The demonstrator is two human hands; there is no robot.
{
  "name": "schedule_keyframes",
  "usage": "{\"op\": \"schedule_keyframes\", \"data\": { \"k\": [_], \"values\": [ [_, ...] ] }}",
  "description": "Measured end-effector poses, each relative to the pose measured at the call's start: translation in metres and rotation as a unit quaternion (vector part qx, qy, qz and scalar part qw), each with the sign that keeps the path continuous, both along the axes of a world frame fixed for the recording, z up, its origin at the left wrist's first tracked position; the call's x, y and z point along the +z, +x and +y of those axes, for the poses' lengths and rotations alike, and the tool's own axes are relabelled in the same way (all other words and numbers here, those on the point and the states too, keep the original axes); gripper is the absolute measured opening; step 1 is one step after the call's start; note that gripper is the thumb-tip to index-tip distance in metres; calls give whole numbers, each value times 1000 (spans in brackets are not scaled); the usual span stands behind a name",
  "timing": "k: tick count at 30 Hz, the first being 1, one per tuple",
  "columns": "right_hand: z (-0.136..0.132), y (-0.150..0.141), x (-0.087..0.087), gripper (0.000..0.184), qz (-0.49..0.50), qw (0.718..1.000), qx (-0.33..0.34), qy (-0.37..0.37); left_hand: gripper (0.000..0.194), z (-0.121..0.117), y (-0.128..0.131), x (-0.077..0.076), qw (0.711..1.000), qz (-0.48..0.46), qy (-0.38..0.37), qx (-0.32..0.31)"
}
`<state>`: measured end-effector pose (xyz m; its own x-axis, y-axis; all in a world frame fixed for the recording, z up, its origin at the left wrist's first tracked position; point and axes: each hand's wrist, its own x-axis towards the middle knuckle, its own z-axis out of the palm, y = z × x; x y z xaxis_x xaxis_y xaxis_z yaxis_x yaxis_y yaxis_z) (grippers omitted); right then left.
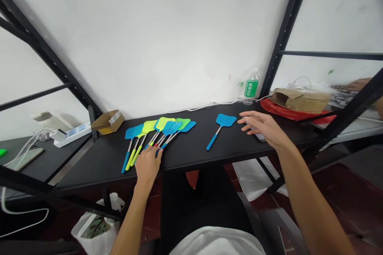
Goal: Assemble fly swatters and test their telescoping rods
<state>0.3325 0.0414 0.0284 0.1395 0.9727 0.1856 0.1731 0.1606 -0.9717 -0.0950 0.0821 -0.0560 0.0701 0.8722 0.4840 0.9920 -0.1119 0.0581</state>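
Observation:
Several fly swatters with blue, yellow and green heads lie fanned out on the black table, their metal stems leading to coloured handles. Over the handles at the right part of this group is my left hand (pixel 149 160), its fingers curled round them and its thumb against a blue handle. A yellow-headed swatter (pixel 149 126) lies left of that hand. Apart from the group lies a single blue fly swatter (pixel 225 120), head toward the wall. To its right my right hand (pixel 260 126) hovers with fingers spread, holding nothing. Beneath it a phone-like object (pixel 260 137) is partly hidden.
A small open cardboard box (pixel 108 122) sits at the table's back left. At the back right stands a water bottle (pixel 250 87). Beyond the rack post lie a brown package (pixel 299 99) and red plastic. A power strip (pixel 73 133) is on the left; a white bag (pixel 98 227) is below.

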Motion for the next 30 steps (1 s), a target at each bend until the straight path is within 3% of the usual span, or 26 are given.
{"op": "schedule_keyframes", "data": {
  "k": [7,11,14,17,19,22,24,30],
  "values": [
    [4,-17,-4,47,-5,1000,19,-19,35,-9,11,16,995,-98,-7,-2],
    [9,-30,-9,46,10,998,54,-37,35,-25,33,36,970,-227,-17,-87],
    [11,-43,-15,49,29,991,114,-58,31,-43,54,50,931,-322,-13,-172],
    [13,-62,-24,51,75,980,182,-33,26,-62,74,61,897,-367,-50,-243],
    [14,-78,-30,51,135,973,185,12,24,-71,84,65,885,-372,-78,-269],
    [16,-100,-39,47,184,974,127,35,24,-76,91,66,889,-350,-114,-273],
    [15,-109,-42,48,160,981,107,36,26,-75,92,64,902,-315,-134,-261],
    [2,-117,-36,52,7,988,137,77,31,-74,93,62,926,-209,-150,-275]
  ]
}}
